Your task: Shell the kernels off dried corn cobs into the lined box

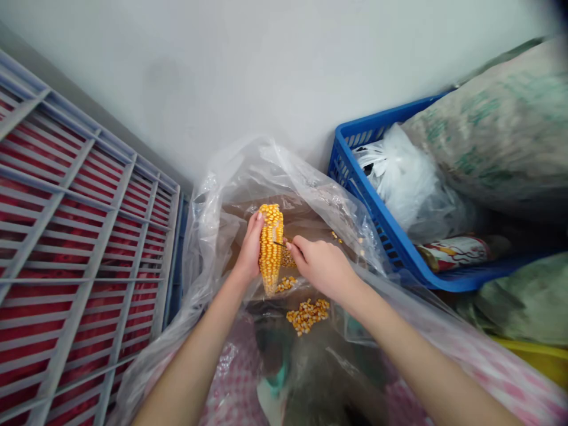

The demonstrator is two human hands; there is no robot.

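While the left hand (251, 247) grips the cob (269, 254) from its left side, the right hand (323, 263) works a thin dark tool (279, 244) at the cob's right face. Left forearm: up from the near edge of the bag (207, 204), angled inward, thumb along the cob near its wide end; the other fingers are mostly hidden, wrapped behind it. Right forearm: in from the near right corner, angled up-left, back of hand up, thumb and index pinched narrow on the tool; can't tell how the rest are curled. Cob is held over the bag's middle, left of centre, wide end toward the far edge, narrow tip toward the near edge. Bare strip on its upper right. Kernels (307, 316) heaped nearer the near edge, smaller groups by the tip and beside the right hand.
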